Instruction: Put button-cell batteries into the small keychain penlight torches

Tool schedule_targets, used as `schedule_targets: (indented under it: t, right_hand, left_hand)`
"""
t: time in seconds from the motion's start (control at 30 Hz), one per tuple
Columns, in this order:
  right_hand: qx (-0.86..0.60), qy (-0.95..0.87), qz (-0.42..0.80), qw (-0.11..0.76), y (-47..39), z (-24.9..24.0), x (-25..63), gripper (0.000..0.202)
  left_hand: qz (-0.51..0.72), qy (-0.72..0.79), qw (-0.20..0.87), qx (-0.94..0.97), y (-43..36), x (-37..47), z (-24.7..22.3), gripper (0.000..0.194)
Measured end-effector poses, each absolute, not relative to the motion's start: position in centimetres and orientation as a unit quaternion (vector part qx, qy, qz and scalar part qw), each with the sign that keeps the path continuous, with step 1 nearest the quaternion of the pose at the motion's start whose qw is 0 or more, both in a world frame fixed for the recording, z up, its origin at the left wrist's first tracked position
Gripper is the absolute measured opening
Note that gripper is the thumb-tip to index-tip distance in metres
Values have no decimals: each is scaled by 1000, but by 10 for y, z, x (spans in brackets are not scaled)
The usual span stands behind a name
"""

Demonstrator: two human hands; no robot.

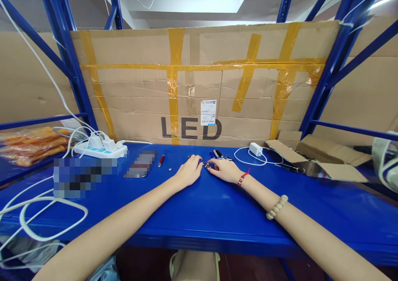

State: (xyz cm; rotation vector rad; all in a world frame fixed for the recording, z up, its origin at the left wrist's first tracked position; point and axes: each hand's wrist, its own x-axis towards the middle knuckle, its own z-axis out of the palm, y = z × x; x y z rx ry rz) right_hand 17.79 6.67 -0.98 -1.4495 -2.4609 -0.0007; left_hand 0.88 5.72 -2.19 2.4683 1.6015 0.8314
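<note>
My left hand (190, 172) rests low over the blue tabletop, fingers curled and closed, its fingertips near a small shiny metal piece (207, 165). What those fingers hold, if anything, is hidden. From the other side, my right hand (226, 170) pinches the metal piece between thumb and fingers; its exact kind is too small to tell. Left of my left hand lie a small round silver disc (170, 169) and a short red pen-like item (161, 161). Just behind my right hand are several dark and blue pen-like items (218, 153), partly covered by it.
A phone-like slab (141, 164), partly pixelated, lies left, near a white power strip (101, 149) with cables. A white charger (256, 149) and an opened cardboard box (323, 158) are at right. A large cardboard sheet (139, 94) stands behind, between blue rack posts (66, 57).
</note>
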Motion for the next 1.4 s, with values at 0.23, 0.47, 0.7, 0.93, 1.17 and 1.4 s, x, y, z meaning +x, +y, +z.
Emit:
schedule_targets:
  t: [0.23, 0.47, 0.7, 0.93, 1.17, 1.4]
  right_hand:
    - [-500, -854, -5, 145, 67, -11, 178, 30]
    - [-499, -854, 3, 146, 66, -11, 178, 30]
    - [-496, -855, 0, 151, 67, -11, 179, 30]
    - [-496, -855, 0, 150, 68, -12, 179, 30]
    - [-500, -853, 1, 149, 68, -11, 179, 31]
    - [-501, -852, 0, 148, 68, -11, 178, 31]
  left_hand:
    - [327, 485, 44, 810, 69, 5, -27, 41]
    - [276, 503, 21, 818, 69, -1, -28, 43]
    - [239, 525, -14, 817, 68, 0, -26, 34]
    - [208, 541, -17, 815, 69, 0, -26, 32]
    - [216, 571, -9, 792, 69, 0, -24, 28]
    - [276, 603, 30, 748, 77, 0, -28, 27]
